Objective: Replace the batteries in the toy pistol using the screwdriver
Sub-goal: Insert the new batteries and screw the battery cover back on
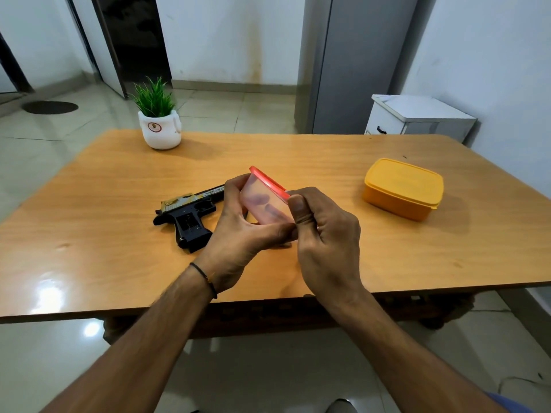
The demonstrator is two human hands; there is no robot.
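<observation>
Task looks approx. midway. The pistol [186, 214] lies flat on the table [119, 263], just left of the hands, barrel pointing far-right, grip toward the near edge. The grip's battery bay appears open w/ bare contacts showing and no cells in it, so the cover seems off and the old cells out. That is a judgement, as the bay is small in view. No screwdriver, cover or loose cells are in sight. Left to do, prob.: get new cells, seat them, refit the cover and screw it down.

Both hands hold a small box [262, 204], translucent w/ a red lid [269, 183], raised off the table and tilted. Left hand [238, 234] grips the body: fingers curled round the far side, thumb [277, 232] across the near lower edge. Right hand [325, 234] is closed to a near fist, thumb [298, 205] pressed on the lid's near corner, the other fingers tucked under. It looks like a try at prying the lid, which sits on. Dark shapes show through the wall; cells or the left fingers behind, can't tell.

Yellow box [402, 189] sits shut at right, well apart. Plant pot [159, 129] at far left.
</observation>
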